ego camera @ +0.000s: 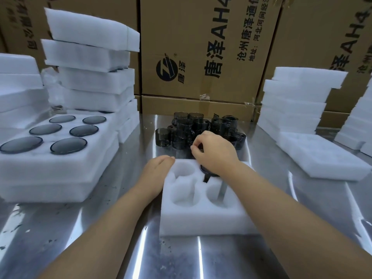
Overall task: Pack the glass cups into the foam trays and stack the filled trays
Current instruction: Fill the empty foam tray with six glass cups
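I have my right hand (215, 153) with thumb and fingers curled together, pinching what I take for the rim of a dark smoky glass cup (199, 147) at the near edge of the cluster of loose dark cups (201, 125). The hand hides most of it, so I am not fully sure of the hold. My left hand (160, 166) lies with straight fingers on the far left corner of the white foam tray with round cavities (201, 220); it holds nothing and only steadies the tray. One seated cup (207, 171) is in the far right cavity, its handle in the slot, partly under my wrist. The other cavities I can see are empty. The tray stands on the shiny steel table (100, 228), just before the cluster. At the left is a filled foam tray (58, 168) with six grey glass pieces. What can go wrong, in my judgement: the loose cups stand touching each other, so lifting one by a thin pinch may tip a neighbour, glass against glass. My wrist is low over the seated cup and may catch it. If a handle misses its slot, the cup will sit tilted, and a tray stacked above would press on it.
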